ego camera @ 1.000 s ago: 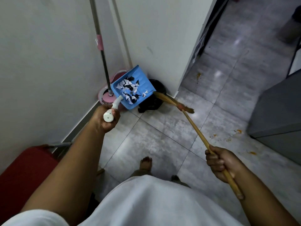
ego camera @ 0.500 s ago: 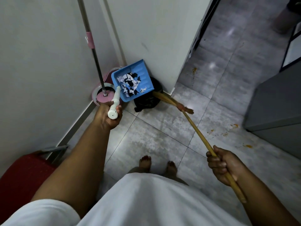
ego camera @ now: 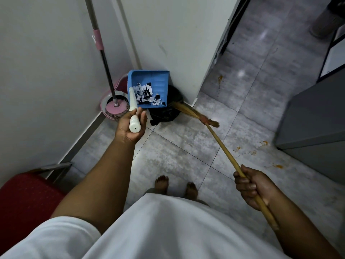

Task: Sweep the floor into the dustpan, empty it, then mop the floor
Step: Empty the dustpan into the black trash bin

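Note:
My left hand [ego camera: 131, 126] grips the white handle of a blue dustpan [ego camera: 158, 85], held in the air over a black bin bag [ego camera: 166, 111] in the corner. Black and white paper scraps [ego camera: 147, 94] lie heaped at the pan's near end. My right hand [ego camera: 251, 186] is closed round the wooden stick of a broom [ego camera: 220, 144], whose straw head [ego camera: 183, 109] rests low against the bag. A mop with a metal pole [ego camera: 104, 58] stands in its pink bucket [ego camera: 114, 107] by the left wall.
White walls meet in the corner ahead. A red chair [ego camera: 24, 199] is at the lower left, a grey cabinet [ego camera: 313, 126] at the right. Orange stains [ego camera: 252, 151] dot the grey tiles. My bare feet [ego camera: 175, 186] stand below the dustpan. An open doorway leads off at the upper right.
The dustpan has turned square to me and its far edge has lifted, so the scraps have slid toward the handle end. My left palm now faces up. The broom has barely moved.

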Demonstrator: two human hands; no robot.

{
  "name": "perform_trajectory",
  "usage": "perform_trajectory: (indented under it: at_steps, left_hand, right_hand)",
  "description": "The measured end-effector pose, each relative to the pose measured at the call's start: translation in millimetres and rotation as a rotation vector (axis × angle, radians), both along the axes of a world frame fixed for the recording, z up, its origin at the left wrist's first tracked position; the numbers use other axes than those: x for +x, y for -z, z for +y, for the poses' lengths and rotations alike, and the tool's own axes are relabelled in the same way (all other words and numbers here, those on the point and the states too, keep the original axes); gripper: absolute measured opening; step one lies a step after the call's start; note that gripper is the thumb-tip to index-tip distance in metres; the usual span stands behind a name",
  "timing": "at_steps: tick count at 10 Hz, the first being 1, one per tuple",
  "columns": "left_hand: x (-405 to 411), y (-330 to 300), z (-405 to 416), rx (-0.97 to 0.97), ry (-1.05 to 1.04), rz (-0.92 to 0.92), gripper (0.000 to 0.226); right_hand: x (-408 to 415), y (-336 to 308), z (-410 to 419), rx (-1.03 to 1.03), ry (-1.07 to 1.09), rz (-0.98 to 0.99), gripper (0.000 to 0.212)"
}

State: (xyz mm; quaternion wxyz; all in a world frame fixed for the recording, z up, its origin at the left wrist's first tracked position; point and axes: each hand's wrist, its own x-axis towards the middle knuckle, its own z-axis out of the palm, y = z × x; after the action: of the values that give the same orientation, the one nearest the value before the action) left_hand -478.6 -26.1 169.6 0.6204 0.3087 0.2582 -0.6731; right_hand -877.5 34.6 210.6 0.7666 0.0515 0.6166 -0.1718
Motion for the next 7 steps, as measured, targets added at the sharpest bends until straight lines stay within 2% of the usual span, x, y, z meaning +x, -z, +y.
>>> perform_trajectory:
  at_steps: [1,2,5,6,7]
  left_hand:
    - [-2.3,-1.9,-0.8,-0.062,0.019,0.101,0.012]
    - [-6.4,0.4,-1.5,-0.053,0.107,0.105,0.020]
    - [-13.2,-0.6,4.4,0.007,0.320,-0.078,0.025]
    - [-14.5,-4.4,3.4,0.019,0.327,-0.130,0.024]
    - [-14.8,-5.6,3.5,0.006,0.305,-0.102,0.020]
  right_hand:
    - [-0.5,-0.5,0.0,0.003,-0.006,-0.002,0.039]
    - [-1.9,-0.6,-0.5,0.000,-0.009,0.004,0.039]
    - [-5.3,0.9,1.2,-0.009,-0.020,0.015,0.039]
    - [-6.8,1.7,2.2,-0.005,-0.015,0.012,0.039]
    - [-7.0,2.0,3.1,-0.001,-0.017,0.013,0.039]
